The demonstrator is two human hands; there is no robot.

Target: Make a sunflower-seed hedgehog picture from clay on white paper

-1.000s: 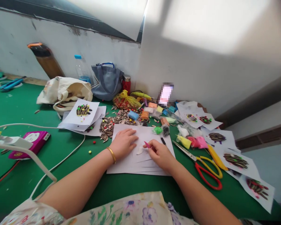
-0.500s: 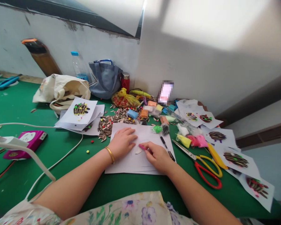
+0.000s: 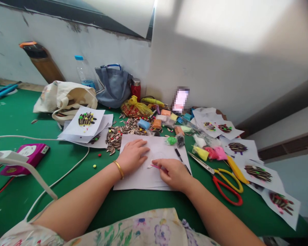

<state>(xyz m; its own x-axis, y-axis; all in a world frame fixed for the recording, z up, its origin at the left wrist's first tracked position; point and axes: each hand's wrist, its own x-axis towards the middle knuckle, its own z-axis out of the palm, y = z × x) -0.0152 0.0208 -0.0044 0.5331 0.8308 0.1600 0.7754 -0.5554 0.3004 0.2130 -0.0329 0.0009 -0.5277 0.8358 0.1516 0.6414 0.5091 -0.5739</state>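
A sheet of white paper (image 3: 133, 182) lies before me with faint drawn lines on it. My left hand (image 3: 133, 155) rests flat on its left part, fingers spread, holding nothing. My right hand (image 3: 173, 172) pinches a thin pink plastic tool (image 3: 155, 166) between thumb and fingers. The tool's end is at a small patch of white clay (image 3: 150, 166) on the paper, partly hidden by the tool and fingers. A black pen (image 3: 179, 154) lies on the paper beyond my right hand. More paper sheets show beneath the top one.
Scissors (image 3: 215, 174) with red and yellow handles lie to the right. Bagged clay (image 3: 201, 153) and loose sunflower seeds (image 3: 115, 138) lie beyond the paper. Seed-decorated sheets (image 3: 258, 172) line the right edge; others (image 3: 74, 128) are stacked left. A white cable (image 3: 66, 176) crosses the left side.
My right hand has turned the pink tool, so it now shows as a thin line, shifted slightly left and down over the white clay. My left hand stays flat on the paper.
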